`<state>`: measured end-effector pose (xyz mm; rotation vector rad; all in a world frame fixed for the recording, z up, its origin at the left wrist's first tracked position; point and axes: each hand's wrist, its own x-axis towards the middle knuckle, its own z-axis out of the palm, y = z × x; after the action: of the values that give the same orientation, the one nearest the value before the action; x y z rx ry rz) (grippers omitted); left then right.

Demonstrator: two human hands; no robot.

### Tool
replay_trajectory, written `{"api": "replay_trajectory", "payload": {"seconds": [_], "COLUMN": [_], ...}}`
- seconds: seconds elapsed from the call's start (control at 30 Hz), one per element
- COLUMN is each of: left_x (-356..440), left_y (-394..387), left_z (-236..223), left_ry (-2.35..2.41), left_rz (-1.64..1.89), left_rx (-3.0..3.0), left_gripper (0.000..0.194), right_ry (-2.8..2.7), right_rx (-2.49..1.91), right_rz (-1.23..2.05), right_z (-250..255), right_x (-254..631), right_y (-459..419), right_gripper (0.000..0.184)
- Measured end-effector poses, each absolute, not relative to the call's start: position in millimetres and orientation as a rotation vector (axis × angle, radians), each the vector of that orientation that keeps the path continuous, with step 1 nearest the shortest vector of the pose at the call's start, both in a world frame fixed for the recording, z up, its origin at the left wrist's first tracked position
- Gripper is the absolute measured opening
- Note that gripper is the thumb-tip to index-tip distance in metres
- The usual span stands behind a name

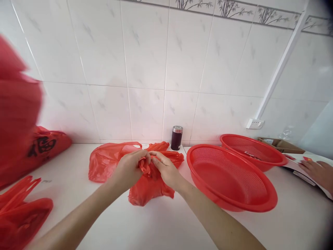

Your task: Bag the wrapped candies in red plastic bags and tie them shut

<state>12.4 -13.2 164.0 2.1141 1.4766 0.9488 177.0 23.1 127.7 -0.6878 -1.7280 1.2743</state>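
Note:
Both of my hands are gathered at the bunched neck of a red plastic bag [151, 189] that rests on the white table. My left hand [134, 166] closes its fingers round the twisted top. My right hand [166, 170] pinches the same plastic from the other side, thumb and fingers together. What the bag contains is hidden. Just behind and left lies a second, thinner red plastic bag [104, 165], with a loop handle near my left hand. More crumpled red plastic spreads behind my right hand.
Two red perforated baskets [231, 177] stand to the right. A dark thermos cup [177, 138] is near the tiled wall. More red bags [23, 222] lie at the left, and a blurred red one hangs there. Another person's hand [318, 172] rests at far right near a cardboard box [283, 145].

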Motion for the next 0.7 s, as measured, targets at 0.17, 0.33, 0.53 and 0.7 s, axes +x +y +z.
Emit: {"api": "replay_trajectory", "payload": {"seconds": [0.17, 0.33, 0.53, 0.7], "left_x": [18, 3, -66, -57], "left_y": [-21, -35, -54, -60], "left_z": [143, 125, 43, 29], "left_ry": [1.437, 1.480, 1.657, 1.806], "left_rz": [1.188, 0.941, 1.275, 1.301], "left_rx": [2.294, 1.993, 1.405, 1.352], "left_gripper": [0.032, 0.035, 0.048, 0.048], "right_ry": [-1.761, -1.778, -1.635, -1.572], "right_rx": [-0.532, -0.625, -1.037, -1.193], "right_rz": [1.592, 1.314, 1.273, 1.155], "right_z": [123, 118, 63, 38], "right_x": [184, 198, 231, 223], "right_y": [22, 4, 3, 12], "right_gripper": [0.022, 0.020, 0.027, 0.029]}}
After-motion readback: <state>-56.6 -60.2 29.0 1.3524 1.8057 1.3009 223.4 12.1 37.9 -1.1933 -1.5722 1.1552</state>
